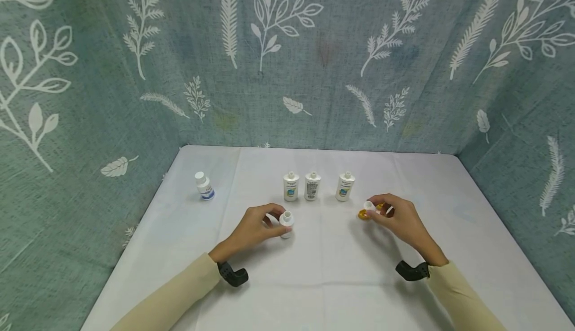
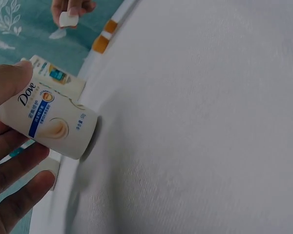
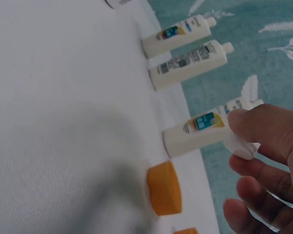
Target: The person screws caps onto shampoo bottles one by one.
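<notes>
My left hand [image 1: 256,228] holds a small white Dove lotion bottle [image 2: 56,119] upright by its sides, thumb against the fingers. The bottle has no cap, and its narrow neck shows in the head view. Over on the right, my right hand [image 1: 402,221] pinches a white bottle cap [image 3: 241,147] between thumb and index finger, just above the table. Below that cap lie an orange cap [image 3: 164,189] and a second orange cap [image 1: 380,206], with a white piece between them in the left wrist view.
Three uncapped white bottles stand in a row at the back: one left [image 1: 291,187], one in the middle [image 1: 312,186], one right [image 1: 345,187]. A white-capped bottle [image 1: 204,186] stands at the far left. Green leaf-patterned cloth [image 1: 323,111] walls the white table's back and sides.
</notes>
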`<state>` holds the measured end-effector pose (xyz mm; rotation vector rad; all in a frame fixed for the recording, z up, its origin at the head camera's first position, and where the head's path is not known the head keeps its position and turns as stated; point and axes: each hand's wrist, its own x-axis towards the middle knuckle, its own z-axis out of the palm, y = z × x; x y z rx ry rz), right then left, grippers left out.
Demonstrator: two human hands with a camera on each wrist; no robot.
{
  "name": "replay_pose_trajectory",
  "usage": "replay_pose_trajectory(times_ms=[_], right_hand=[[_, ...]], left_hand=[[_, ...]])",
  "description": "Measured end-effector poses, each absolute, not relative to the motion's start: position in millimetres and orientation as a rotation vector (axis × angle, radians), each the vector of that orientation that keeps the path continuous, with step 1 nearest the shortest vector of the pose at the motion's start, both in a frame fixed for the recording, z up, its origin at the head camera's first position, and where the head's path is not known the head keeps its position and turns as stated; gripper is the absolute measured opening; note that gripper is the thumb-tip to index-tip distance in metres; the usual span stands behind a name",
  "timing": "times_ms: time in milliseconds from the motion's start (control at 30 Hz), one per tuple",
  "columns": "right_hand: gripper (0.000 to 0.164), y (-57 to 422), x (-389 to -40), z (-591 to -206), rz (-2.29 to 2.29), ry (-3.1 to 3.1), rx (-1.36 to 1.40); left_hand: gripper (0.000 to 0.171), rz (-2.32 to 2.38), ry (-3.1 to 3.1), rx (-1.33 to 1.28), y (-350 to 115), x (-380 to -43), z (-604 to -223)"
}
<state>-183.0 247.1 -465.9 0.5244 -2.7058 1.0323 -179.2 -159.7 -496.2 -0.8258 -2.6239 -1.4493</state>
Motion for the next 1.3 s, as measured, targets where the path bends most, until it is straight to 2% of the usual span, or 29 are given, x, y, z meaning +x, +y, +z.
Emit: replay_pose_trajectory(times_ms=[533,967,1300], right_hand=[[0.028,222.5,-180.3,-463.8,1.066,-2.656,0.677],[0.033,201.9,-176.9,-454.3,1.14,-2.666,0.806],[0.026,187.4,-175.7,-449.8,1.204,-2.606,0.916]], left_hand=[[0.038,-1.474,-2.611,-0.901,-143.8,-172.0,-496.6],[0.038,-1.48,-2.627,-0.913,-138.3,-169.5,-498.4],[0.039,-1.473,-2.646,-0.908,-138.6,-169.4,-501.2]])
